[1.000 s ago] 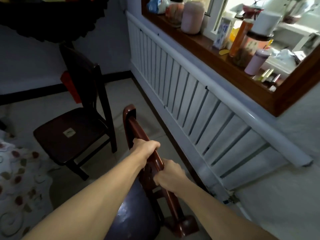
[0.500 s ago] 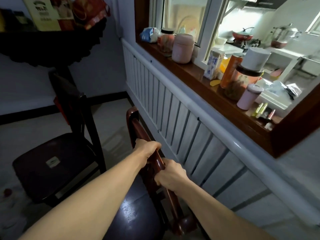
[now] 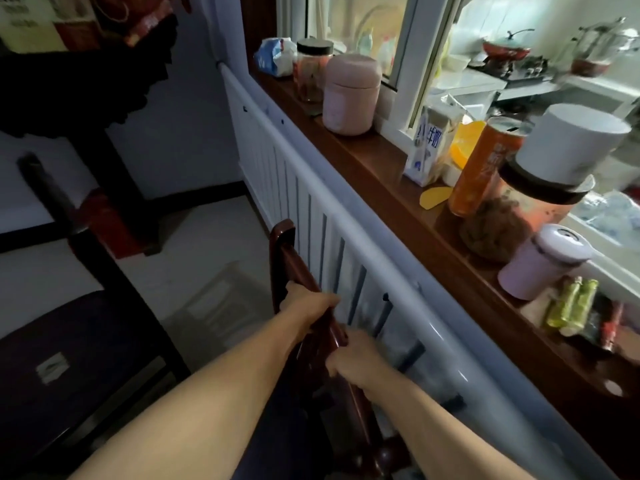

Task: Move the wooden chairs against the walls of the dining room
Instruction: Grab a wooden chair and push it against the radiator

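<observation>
Gripping the top rail of the reddish-brown wooden chair at lower centre of the frame, both hands clamp the same rail. The left hand sits higher, fingers curled round the rail; the right hand sits just below it, fingers likewise wrapped on the wood. The chair back stands just beside the white slatted radiator cover that runs diagonally along the wall; whether the two touch cannot be told. Its dark seat is mostly hidden beneath the forearms.

A second dark wooden chair stands at lower left, apart from the wall.

Handling judgement: solid wood of this build is likely rigid and moderately heavy, so it should transmit force without flexing. The glossy finish may be slippery; a full wrap on the top rail, as shown, is the suitable hold. Spacing the hands wider would probably improve control over twisting.

Caution: the brown wooden window sill above, at centre right, carries jars and bottles, including a pink lidded canister.
</observation>
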